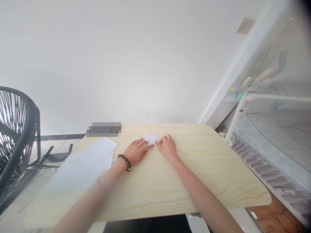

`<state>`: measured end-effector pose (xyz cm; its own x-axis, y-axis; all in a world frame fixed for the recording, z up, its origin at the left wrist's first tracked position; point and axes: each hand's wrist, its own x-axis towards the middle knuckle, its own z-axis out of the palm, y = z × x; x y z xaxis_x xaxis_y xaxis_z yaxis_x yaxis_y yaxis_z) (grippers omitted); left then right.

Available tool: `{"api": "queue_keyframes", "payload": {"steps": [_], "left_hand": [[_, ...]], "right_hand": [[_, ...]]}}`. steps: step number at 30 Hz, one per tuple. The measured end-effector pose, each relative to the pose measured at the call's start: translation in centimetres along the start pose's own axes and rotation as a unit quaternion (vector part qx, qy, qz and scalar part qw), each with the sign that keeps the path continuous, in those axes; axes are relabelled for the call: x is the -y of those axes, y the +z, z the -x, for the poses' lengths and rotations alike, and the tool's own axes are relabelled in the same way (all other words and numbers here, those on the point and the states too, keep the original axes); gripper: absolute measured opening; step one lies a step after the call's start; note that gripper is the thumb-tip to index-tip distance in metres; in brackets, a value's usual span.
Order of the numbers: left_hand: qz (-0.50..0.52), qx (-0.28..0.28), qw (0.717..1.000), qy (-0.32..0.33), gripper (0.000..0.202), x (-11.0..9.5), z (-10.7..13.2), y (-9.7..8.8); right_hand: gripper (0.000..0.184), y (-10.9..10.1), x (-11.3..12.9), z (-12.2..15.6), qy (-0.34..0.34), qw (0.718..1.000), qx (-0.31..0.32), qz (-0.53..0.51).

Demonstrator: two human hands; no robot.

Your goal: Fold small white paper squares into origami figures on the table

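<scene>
A small piece of white paper (151, 138), which looks folded, lies on the pale wooden table (194, 174) between my two hands. My left hand (137, 150), with a dark bead bracelet (124, 161) at its wrist, rests flat with its fingers stretched out, touching the paper's left part. On the other side, my right hand (168, 146) pinches the paper's right end between thumb and curled fingers. The fingers partly cover both ends of the paper.
Several white sheets (85, 161) lie at the table's left, partly under my left forearm. A blurred-out dark item (104, 129) sits at the back left edge. A black woven chair (19, 136) stands left, a white frame (236, 119) right, and a wall (145, 64) behind.
</scene>
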<state>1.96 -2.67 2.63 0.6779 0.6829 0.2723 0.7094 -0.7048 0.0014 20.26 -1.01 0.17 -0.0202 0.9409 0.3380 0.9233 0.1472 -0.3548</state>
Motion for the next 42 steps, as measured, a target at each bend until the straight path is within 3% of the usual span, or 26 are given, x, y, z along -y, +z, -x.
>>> {"api": "queue_keyframes", "payload": {"steps": [18,31,42], "left_hand": [[0.015,0.018,1.0,-0.012,0.035,-0.1,0.0,0.0],[0.021,0.022,0.999,-0.014,0.034,0.0,0.0,0.1],[0.026,0.01,0.999,-0.02,0.033,-0.1,0.2,0.3]], "right_hand": [[0.023,0.0,-0.4,0.1,-0.021,0.999,-0.003,-0.046],[0.027,-0.1,-1.9,-1.1,0.014,0.981,0.069,-0.182],[0.03,0.0,-1.6,-0.9,0.019,0.986,0.047,-0.161]]}}
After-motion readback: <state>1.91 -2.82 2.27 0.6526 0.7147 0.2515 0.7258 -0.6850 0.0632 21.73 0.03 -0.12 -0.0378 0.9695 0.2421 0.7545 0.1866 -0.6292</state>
